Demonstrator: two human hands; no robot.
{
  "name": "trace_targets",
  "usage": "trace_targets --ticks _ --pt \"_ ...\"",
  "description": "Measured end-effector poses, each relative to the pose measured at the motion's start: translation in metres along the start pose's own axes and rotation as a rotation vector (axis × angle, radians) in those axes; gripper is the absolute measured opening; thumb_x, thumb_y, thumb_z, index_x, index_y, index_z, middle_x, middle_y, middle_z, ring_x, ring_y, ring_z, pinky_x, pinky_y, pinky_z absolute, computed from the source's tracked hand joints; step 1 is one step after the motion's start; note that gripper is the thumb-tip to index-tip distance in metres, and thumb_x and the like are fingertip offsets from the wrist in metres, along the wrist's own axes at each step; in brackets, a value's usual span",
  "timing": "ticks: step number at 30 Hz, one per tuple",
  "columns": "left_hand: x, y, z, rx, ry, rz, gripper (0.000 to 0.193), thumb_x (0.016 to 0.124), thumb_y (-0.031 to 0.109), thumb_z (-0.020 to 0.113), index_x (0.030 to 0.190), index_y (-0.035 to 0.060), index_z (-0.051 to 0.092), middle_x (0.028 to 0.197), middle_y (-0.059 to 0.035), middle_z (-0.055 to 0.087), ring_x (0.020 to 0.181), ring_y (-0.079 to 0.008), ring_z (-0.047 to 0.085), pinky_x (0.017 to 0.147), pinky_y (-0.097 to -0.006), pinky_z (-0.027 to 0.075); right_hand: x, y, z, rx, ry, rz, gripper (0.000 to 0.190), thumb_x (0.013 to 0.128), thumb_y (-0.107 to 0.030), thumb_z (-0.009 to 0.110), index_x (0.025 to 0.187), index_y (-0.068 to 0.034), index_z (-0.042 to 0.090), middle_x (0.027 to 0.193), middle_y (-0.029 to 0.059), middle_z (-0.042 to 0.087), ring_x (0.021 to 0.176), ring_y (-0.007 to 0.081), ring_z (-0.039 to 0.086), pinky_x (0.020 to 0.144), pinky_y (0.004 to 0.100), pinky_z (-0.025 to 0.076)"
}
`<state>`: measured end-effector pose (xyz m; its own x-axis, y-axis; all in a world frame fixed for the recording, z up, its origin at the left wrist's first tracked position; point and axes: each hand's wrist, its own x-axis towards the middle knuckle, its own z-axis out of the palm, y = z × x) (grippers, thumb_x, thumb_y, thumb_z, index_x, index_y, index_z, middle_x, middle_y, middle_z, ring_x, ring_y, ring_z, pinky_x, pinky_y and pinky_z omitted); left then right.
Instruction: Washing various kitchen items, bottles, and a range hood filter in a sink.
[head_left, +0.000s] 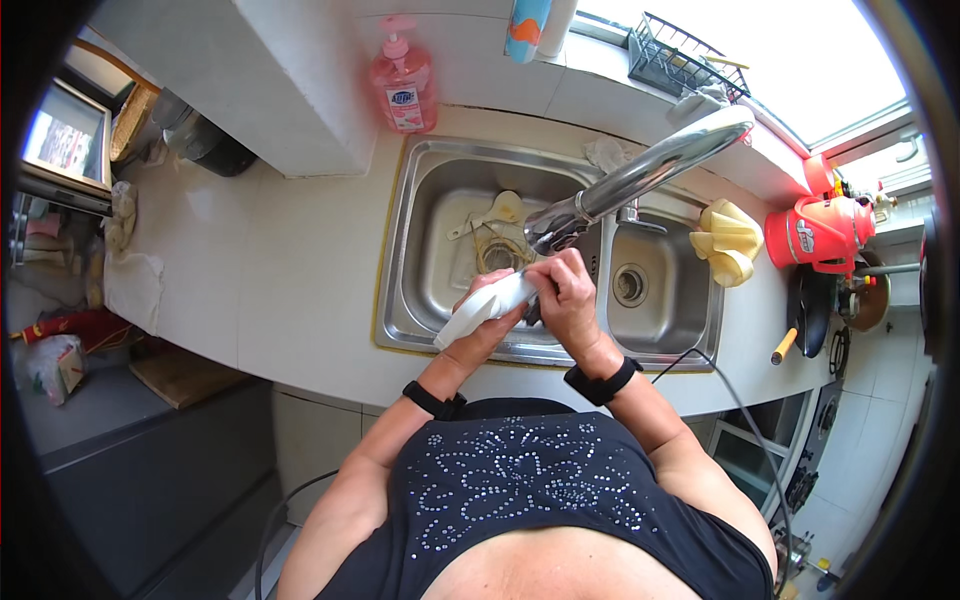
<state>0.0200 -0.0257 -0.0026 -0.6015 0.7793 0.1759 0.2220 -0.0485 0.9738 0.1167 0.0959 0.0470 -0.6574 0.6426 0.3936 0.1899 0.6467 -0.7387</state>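
Note:
Over the front of the larger steel sink basin (435, 217), I hold a long white object (480, 309) with a smooth, curved side; its exact kind is unclear. My left hand (501, 324) wraps around it, thumb and fingers on either side. The curled fingers of my right hand (568, 304) grip its far right end. Something dark shows just under the right fingers, too hidden to name. The chrome faucet (637, 180) reaches down close above both hands. In the basin lie a pale flat-handled scoop or ladle (506, 208) and tangled yellowish strands (487, 240).
A smaller basin (652, 300) with a drain adjoins at right. Beside it are a folded yellow cloth (727, 241), a red thermos jug (814, 232) and a black pan (810, 315). A pink soap pump bottle (403, 86) stands behind. A cable (739, 397) runs by my right arm.

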Motion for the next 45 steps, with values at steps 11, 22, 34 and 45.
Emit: trace_targets --ticks 11,22,34,45 --pt "0.008 0.001 0.002 -0.169 0.000 -0.143 0.043 0.081 0.009 0.077 0.117 0.0024 0.055 0.110 -0.0075 0.063 0.099 -0.0135 0.060 0.086 -0.0301 0.050 0.003 0.000 -0.002 -0.004 -0.011 -0.147 0.009 0.079 0.002 0.067 0.085 -0.005 0.062 0.083 0.0125 0.057 0.076 0.0307 0.060 0.066 0.0374 0.051" --pt "0.008 0.005 0.004 -0.049 -0.036 -0.017 0.046 0.078 0.011 0.078 0.119 0.0049 0.058 0.115 -0.0112 0.061 0.107 -0.0255 0.060 0.094 -0.0346 0.048 0.011 -0.007 -0.002 0.009 0.018 -0.080 0.008 0.080 0.000 0.067 0.081 -0.003 0.060 0.084 0.0132 0.056 0.074 0.0309 0.059 0.065 0.0385 0.050" --pt "0.016 -0.019 -0.006 -0.072 0.015 -0.072 0.045 0.081 0.013 0.077 0.119 0.0017 0.055 0.117 -0.0122 0.062 0.107 -0.0213 0.060 0.095 -0.0319 0.047 0.020 0.116 -0.100 -0.451 0.283 0.244 0.012 0.089 -0.016 0.065 0.094 -0.005 0.065 0.091 0.0140 0.061 0.087 0.0334 0.059 0.078 0.0416 0.049" --pt "0.026 -0.018 0.012 -0.209 -0.002 -0.174 0.054 0.081 0.012 0.077 0.127 0.0025 0.051 0.112 -0.0086 0.062 0.103 -0.0174 0.060 0.091 -0.0306 0.049 -0.003 0.168 -0.115 -0.569 0.071 0.317 0.015 0.090 -0.024 0.065 0.099 -0.016 0.073 0.097 0.0073 0.061 0.086 0.0262 0.064 0.075 0.0368 0.052"
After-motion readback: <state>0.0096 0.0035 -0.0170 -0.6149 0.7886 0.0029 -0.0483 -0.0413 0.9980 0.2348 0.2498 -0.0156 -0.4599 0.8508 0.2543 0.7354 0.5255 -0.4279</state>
